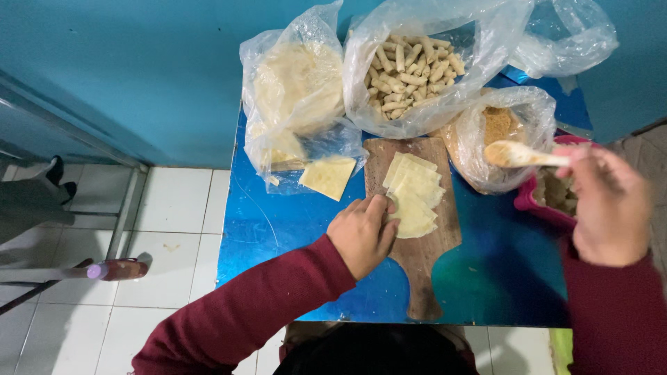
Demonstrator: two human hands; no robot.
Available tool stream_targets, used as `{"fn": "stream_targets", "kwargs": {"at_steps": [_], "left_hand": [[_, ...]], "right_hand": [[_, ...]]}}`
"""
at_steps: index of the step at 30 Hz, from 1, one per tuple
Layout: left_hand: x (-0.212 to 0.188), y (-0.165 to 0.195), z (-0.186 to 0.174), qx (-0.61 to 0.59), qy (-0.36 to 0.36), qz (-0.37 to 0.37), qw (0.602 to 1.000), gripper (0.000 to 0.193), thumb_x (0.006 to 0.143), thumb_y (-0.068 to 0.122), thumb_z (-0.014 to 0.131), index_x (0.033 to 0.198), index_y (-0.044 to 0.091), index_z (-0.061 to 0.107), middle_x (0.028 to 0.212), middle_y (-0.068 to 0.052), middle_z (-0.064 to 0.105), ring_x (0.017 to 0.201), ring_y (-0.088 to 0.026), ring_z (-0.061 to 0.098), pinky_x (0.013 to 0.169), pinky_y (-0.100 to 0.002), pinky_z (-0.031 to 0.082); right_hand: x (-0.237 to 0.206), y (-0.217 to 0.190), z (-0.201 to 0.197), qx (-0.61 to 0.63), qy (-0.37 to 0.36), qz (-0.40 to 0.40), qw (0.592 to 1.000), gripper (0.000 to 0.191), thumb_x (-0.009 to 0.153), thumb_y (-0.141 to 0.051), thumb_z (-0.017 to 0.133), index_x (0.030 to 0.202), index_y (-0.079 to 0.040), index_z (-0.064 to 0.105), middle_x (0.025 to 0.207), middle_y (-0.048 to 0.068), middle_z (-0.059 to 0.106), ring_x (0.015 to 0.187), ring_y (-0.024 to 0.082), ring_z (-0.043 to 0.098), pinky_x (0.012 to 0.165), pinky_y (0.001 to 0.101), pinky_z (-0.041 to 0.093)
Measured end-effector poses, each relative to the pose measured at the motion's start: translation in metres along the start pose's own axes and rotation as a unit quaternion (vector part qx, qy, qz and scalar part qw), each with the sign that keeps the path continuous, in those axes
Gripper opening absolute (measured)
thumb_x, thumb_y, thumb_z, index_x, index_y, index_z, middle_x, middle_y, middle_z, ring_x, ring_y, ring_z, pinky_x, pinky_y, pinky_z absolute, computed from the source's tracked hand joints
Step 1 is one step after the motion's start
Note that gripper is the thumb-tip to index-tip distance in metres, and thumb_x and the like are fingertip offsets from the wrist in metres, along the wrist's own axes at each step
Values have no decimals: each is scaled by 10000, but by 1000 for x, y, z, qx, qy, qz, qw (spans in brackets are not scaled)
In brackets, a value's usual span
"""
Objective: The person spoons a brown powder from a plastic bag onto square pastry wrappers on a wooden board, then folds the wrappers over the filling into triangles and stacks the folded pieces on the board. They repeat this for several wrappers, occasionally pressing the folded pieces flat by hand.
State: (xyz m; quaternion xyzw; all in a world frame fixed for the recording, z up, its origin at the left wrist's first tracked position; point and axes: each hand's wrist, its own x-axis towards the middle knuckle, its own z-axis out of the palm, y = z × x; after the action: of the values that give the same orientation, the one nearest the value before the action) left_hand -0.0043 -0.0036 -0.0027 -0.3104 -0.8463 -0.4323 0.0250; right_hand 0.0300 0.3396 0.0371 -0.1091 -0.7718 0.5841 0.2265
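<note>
A stack of pale, thin dough squares (415,196) lay fanned on a long wooden cutting board (421,271) at the middle of a glossy blue table (264,229); the exact count of squares could not be told, though at least four edges showed. The left hand (363,235) rested on the stack's left edge, fingers close together and pinching at a sheet. One more square (327,177) lay apart on the table, left of the board.

The right hand (609,206) was closed around the handle of a light spoon (517,155), its bowl heaped with filling, held above a pink container (533,203) at the table's right edge.

Four clear, crinkled plastic bags stood behind: one with round flat wrappers (295,94), one full of short rolled sticks (410,69), one with brown crumbs (504,132), one crumpled bag (573,38) whose contents could not be made out. Both sleeves were dark red knit.
</note>
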Motion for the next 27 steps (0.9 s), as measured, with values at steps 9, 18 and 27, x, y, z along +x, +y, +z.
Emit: {"fn": "stream_targets", "kwargs": {"at_steps": [9, 18, 27], "left_hand": [[2, -2, 1, -35, 1, -7, 999, 253, 927, 128, 651, 1123, 28, 525, 847, -128, 643, 828, -335, 653, 743, -449, 515], [0, 1, -3, -66, -12, -11, 998, 252, 933, 87, 634, 1134, 3, 506, 749, -114, 645, 773, -322, 672, 711, -424, 534], [0, 1, 2, -72, 8, 3, 997, 288, 915, 57, 633, 1175, 3, 522, 792, -118, 645, 805, -330, 670, 716, -430, 537]], "right_hand": [[-72, -20, 60, -104, -124, 13, 987, 214, 1075, -176, 585, 1143, -44, 741, 906, 40, 674, 776, 80, 570, 685, 212, 435], [-83, -27, 75, -218, -141, -252, 932, 205, 928, -2, 678, 1099, -102, 733, 920, 17, 708, 833, 208, 622, 796, 319, 472], [-80, -27, 72, -237, -152, -317, 905, 236, 882, -35, 715, 1106, -105, 724, 889, -29, 722, 813, 163, 648, 802, 331, 419]]}}
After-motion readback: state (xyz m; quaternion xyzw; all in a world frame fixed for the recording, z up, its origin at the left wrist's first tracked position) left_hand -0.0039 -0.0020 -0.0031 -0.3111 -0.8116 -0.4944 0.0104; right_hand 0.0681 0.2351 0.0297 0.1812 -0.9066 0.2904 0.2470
